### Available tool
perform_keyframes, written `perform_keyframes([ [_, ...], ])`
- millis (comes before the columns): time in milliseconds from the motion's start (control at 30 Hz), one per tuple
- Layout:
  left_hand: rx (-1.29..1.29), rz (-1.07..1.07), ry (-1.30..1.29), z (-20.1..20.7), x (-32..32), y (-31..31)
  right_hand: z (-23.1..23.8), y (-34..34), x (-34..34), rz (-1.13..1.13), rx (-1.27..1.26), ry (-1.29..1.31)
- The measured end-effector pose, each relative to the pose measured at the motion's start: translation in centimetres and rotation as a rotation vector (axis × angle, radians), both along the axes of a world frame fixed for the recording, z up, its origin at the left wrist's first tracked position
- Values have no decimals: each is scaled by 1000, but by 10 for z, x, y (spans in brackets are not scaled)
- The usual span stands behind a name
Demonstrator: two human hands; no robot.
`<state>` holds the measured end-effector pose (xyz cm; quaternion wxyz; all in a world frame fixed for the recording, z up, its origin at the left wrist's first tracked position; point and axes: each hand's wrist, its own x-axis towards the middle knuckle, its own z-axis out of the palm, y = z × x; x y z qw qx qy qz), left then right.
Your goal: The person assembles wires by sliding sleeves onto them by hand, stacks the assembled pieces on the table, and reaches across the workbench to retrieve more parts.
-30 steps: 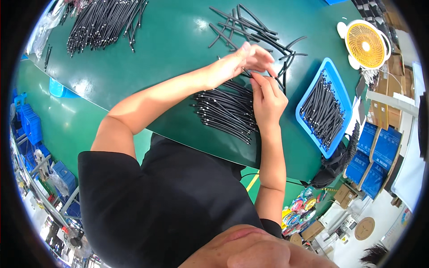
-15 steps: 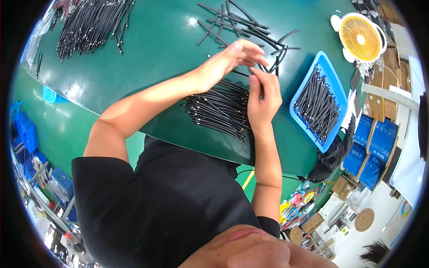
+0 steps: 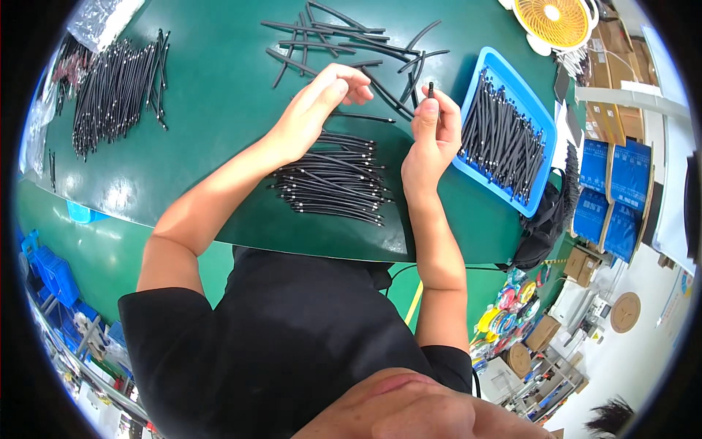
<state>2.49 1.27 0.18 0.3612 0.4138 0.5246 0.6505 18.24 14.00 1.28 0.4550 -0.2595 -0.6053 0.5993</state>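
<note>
My right hand [image 3: 431, 139] is closed in a pinch; the dark end of a black cable piece [image 3: 431, 91] sticks up between thumb and fingers, the rest of it hidden. Across from it, my left hand [image 3: 314, 106] is raised with loosely bent fingers, and nothing shows in its grasp. One black cable piece [image 3: 369, 117] lies beside the left wrist. Below both hands spreads a layer of black cable pieces with silvery tips [image 3: 333, 183], laid roughly side by side. Beyond the hands, loose plain black tubes [image 3: 358, 35] are scattered.
A blue tray [image 3: 545, 124] with many black cable pieces stands to the right on the green table [image 3: 212, 80]. At the far left lies a large bundle of cable pieces [image 3: 113, 95] near clear plastic bags [image 3: 102, 22]. A yellow-and-white fan [image 3: 552, 22] stands far right.
My hands have moved apart, the left one going left. A dark cable end now shows upright in the right hand's pinch. The whole view has shifted a little.
</note>
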Motion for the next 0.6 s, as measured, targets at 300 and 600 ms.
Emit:
perform_keyframes([
  [300,-95,55,388,7,3,0,5,6,10,57,-94,57],
  [600,-177,179,1032,1,7,-5,35,85,41,-726,809,-668],
])
